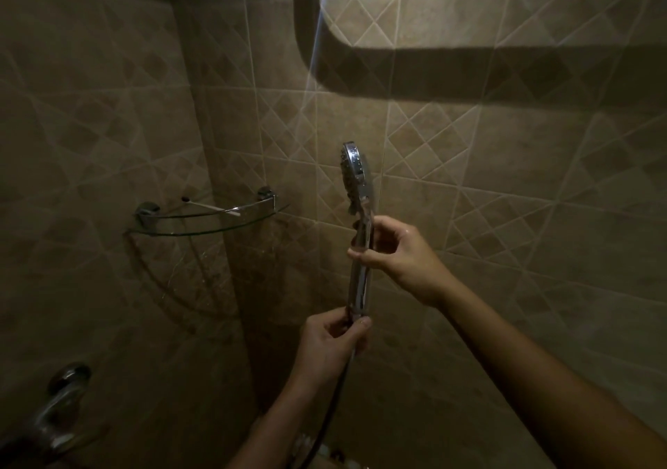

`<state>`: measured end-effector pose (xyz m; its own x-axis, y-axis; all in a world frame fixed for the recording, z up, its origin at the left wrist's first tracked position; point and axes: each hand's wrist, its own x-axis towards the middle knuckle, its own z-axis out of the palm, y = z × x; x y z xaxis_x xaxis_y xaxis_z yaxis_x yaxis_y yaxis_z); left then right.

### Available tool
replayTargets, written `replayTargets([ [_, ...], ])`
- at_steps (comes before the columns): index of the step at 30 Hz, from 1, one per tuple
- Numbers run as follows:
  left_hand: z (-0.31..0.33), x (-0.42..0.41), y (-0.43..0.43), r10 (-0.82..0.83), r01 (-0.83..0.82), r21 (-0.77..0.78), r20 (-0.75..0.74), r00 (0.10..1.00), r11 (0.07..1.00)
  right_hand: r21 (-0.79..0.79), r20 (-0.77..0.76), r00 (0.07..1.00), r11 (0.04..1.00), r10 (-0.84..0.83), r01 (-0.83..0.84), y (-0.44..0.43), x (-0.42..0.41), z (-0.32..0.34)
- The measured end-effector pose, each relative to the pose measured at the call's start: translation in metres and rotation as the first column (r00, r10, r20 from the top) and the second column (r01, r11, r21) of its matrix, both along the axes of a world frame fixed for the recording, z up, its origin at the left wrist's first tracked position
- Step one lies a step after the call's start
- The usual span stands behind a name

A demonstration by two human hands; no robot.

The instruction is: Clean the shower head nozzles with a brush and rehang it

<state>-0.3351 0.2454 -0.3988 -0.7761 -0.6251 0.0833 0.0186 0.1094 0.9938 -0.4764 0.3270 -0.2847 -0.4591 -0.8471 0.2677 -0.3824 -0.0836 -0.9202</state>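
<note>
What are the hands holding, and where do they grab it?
Both hold the shower head by its chrome handle. The right hand pinches the upper handle just below the head; the left hand grips the bottom end, where the hose joins.

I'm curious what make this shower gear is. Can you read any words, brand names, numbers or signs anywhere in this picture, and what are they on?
None can be read.
Shower head: chrome, no lettering visible; dim light.
Its handle, held by the right hand and left hand: no marking shows.
Brush on the glass corner shelf: no print visible.
Tap at lower left: too dark and blurred to tell.
</note>
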Motion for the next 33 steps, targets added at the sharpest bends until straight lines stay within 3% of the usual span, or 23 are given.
replayTargets([
  [4, 0.003, 0.001, 0.001, 0.010, -0.010, 0.002, -0.010, 1.000, 1.000, 0.028, 0.128, 0.988, 0.996, 0.081, -0.085, 0.004, -0.004, -0.002],
  [10, -0.001, 0.005, 0.004, -0.001, 0.001, -0.013, -0.007, 1.000, 1.000, 0.032, -0.028, 1.000, 0.999, -0.009, 0.010, 0.004, 0.001, -0.005],
  [18, -0.006, 0.006, 0.007, -0.006, 0.006, 0.023, -0.025, 1.000, 1.000, 0.076, 0.071, 0.993, 0.992, 0.096, -0.101, 0.010, 0.001, -0.010],
  [23, -0.008, 0.005, 0.007, 0.006, -0.006, 0.027, -0.018, 1.000, 1.000, 0.112, -0.124, 0.991, 0.992, -0.051, 0.065, 0.005, 0.007, -0.008],
  [26, -0.009, 0.008, 0.006, 0.012, -0.011, 0.018, -0.030, 0.999, 1.000, 0.107, -0.149, 0.988, 0.993, -0.032, 0.049, 0.005, 0.010, -0.008],
  [33, -0.006, 0.011, 0.006, 0.000, 0.001, 0.053, -0.019, 1.000, 0.999, 0.143, 0.093, 0.989, 0.981, 0.117, -0.129, 0.011, 0.008, -0.012],
])
